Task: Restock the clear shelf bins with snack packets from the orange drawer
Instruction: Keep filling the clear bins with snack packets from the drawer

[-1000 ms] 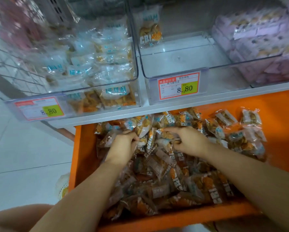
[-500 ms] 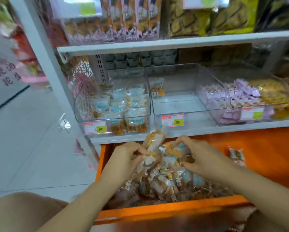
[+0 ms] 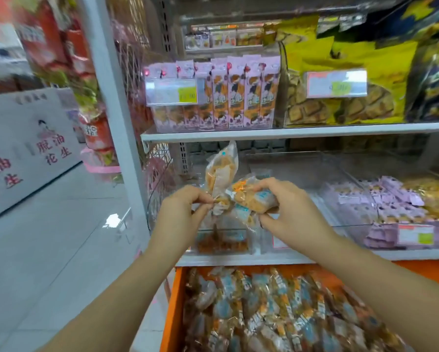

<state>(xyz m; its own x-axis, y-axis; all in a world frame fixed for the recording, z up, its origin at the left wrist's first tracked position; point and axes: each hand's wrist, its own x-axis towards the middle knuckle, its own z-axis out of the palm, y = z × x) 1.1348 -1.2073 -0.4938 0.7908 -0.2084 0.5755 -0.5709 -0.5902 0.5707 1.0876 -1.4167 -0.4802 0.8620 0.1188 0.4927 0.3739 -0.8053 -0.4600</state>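
Transfer step: I hold packets [image 3: 251,199] above the drawer [image 3: 172,313], before the left bin [image 3: 162,212], fingers [image 3: 200,199] of the left hand [image 3: 183,217] pinching one upright, the right hand [image 3: 287,214] gripping the rest; next, I judge: clear the rim, release.

Both hands, left hand [image 3: 181,212] and right hand [image 3: 288,212], grip snack packets [image 3: 251,196] above the orange drawer [image 3: 174,308].
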